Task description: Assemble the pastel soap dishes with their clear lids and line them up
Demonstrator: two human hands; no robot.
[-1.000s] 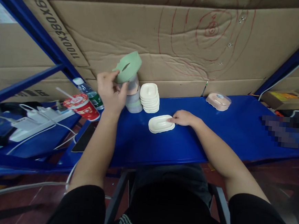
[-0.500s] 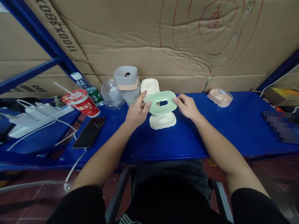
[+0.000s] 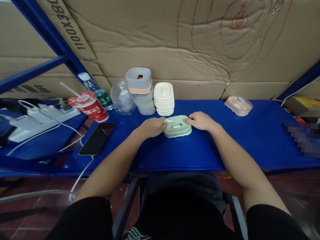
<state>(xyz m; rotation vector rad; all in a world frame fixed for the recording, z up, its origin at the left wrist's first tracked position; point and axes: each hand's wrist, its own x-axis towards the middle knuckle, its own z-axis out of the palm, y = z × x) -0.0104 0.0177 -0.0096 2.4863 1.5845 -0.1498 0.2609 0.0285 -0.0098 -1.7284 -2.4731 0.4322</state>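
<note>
A pale green plastic cover (image 3: 173, 122) with an oval slot sits over a cream tray, whose ridge (image 3: 176, 126) shows through the slot. Most of the tray is hidden beneath it. My left hand (image 3: 153, 127) grips the cover's left end, its fingers closed. At the other end, the thumb and fingers of my right hand (image 3: 201, 121) pinch the rim. Just behind stands a stack of cream trays (image 3: 164, 98). Left of that are stacked grey, peach and green covers (image 3: 140, 85), then a pile of clear plastic lids (image 3: 122, 98).
On the left are a red paper cup (image 3: 91, 106) with a straw, a water bottle (image 3: 96, 89), a phone (image 3: 97, 138) and a white power strip (image 3: 42, 120) with cables. A peach piece under a clear lid (image 3: 239, 105) rests at the back right. Cardboard (image 3: 145, 30) walls the rear.
Both hands have lowered the green cover toward me onto the cream tray. The tray now shows mainly through the slot. The view has shifted slightly.
</note>
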